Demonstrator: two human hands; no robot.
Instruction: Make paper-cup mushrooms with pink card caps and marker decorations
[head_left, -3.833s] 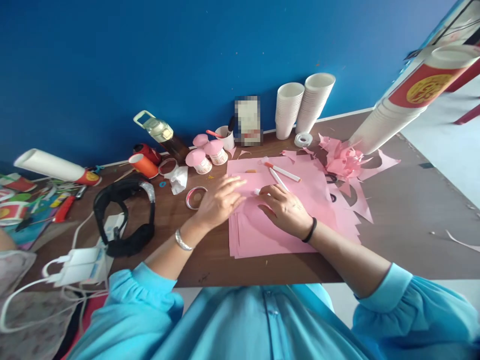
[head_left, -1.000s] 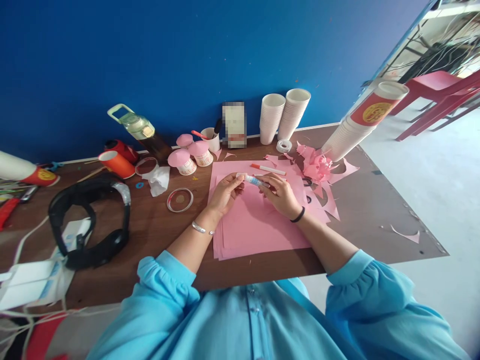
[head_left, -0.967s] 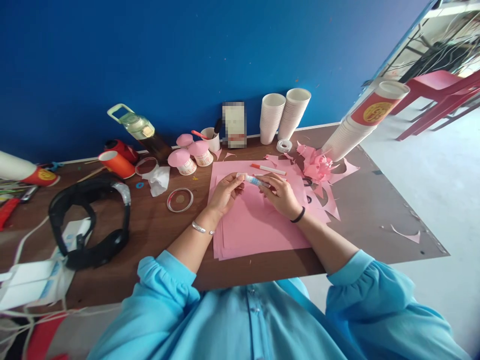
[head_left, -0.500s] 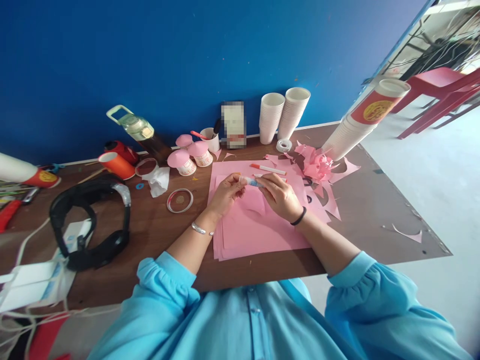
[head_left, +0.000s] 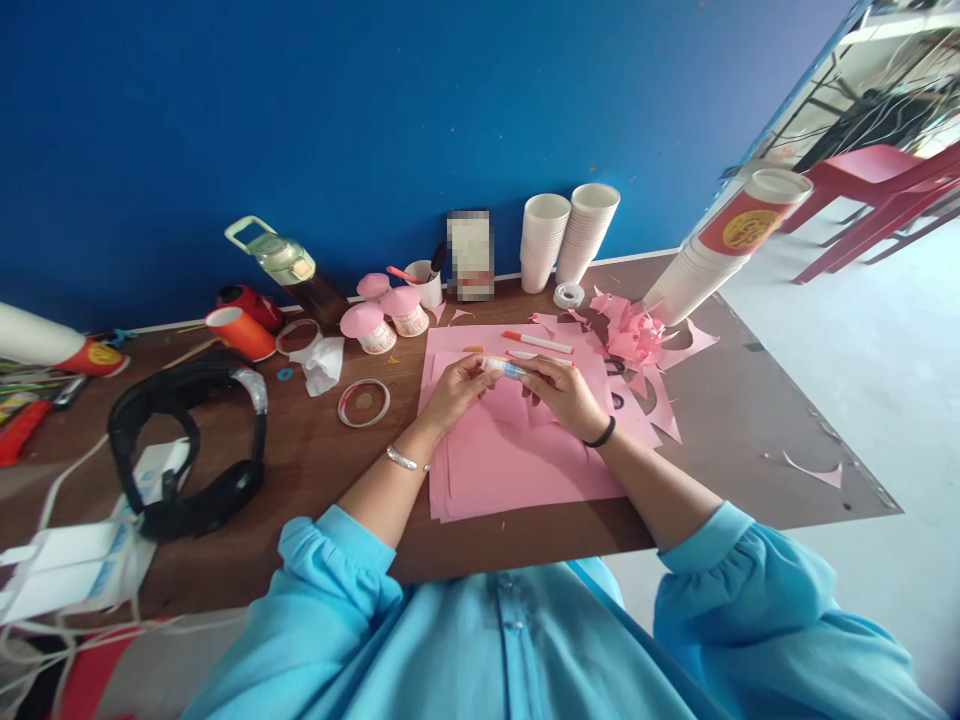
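Observation:
My left hand (head_left: 459, 390) and my right hand (head_left: 566, 396) meet over a stack of pink paper (head_left: 517, 470). Between them is a small white tube with a blue label (head_left: 504, 367), pinched at its left end by my left fingers and at its right end by my right fingers. Under the hands, a curved pink piece lies on the stack. Behind the fingers a red-and-white marker (head_left: 537, 343) rests on the paper, with another partly hidden by my right hand.
Paper cup stacks (head_left: 545, 243), a tape roll (head_left: 568, 295) and pink scraps (head_left: 634, 330) stand or lie behind and right. To the left are pink-topped cups (head_left: 367, 325), a bottle (head_left: 289, 268), a tape ring (head_left: 364, 403) and a black headband device (head_left: 259, 430).
The tube is held more level, and its blue label shows more clearly between my fingers. The whole view has shifted slightly.

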